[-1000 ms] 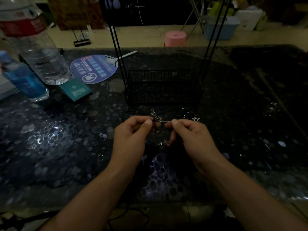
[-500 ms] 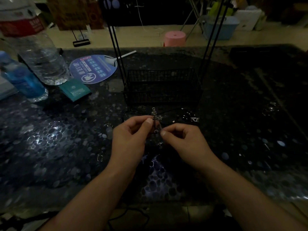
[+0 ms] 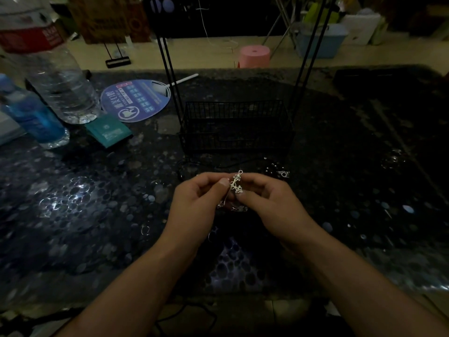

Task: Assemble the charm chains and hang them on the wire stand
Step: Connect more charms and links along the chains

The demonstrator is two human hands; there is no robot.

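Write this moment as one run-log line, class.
left hand: pinches cross charm | right hand: pinches same charm | chain: dangles below | wire stand: behind, nothing visibly hung | step: assembling

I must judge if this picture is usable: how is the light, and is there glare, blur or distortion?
Head view: the light is dim overall; white glare patches sit on the glossy table; the wide lens bows the wire stand uprights; the metal charm, pinched between the left hand and right hand, stays fairly sharp, while the clear bottle looks smeared.
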